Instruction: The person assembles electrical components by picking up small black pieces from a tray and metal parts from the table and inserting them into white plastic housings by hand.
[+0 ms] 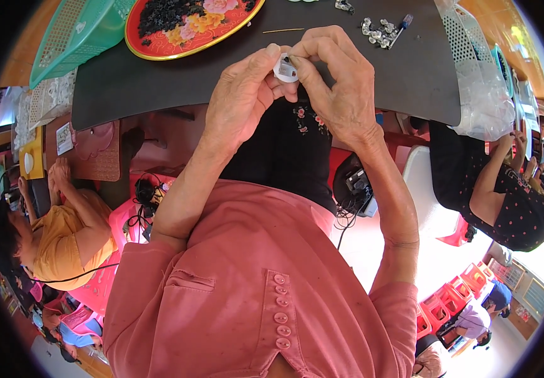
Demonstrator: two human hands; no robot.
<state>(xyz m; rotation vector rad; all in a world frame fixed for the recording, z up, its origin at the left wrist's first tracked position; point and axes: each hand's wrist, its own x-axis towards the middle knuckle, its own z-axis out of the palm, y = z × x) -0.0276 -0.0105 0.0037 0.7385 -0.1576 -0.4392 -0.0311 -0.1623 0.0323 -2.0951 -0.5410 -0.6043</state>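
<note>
Nearest the camera is the person's own pink buttoned shirt (265, 302), with both bare forearms rising from it toward the table. Just past the table's near edge the left hand (243, 94) and the right hand (338, 79) meet, fingertips pressed together around a small white plastic part (285, 68). Both hands are closed in a pinch on it, the left thumb and forefinger from the left side, the right hand's fingers curled over its top and right. The part is held in the air above the dark grey table (158, 75), near its front edge.

Farther on the table, to the left, lies a round red tray (158, 44) with flower pattern, heaped with small black pieces (165, 12). A thin stick (282, 29) lies beside it. Far right is a cluster of clear small parts (379, 30). A green mesh basket (76, 34) stands at far left, a white mesh basket (467, 38) at far right.

Around the table sit other people: one in a yellow top (64, 239) at left, one in a black dotted top (511, 201) at right. Red stools (467, 283) stand on the pale floor.
</note>
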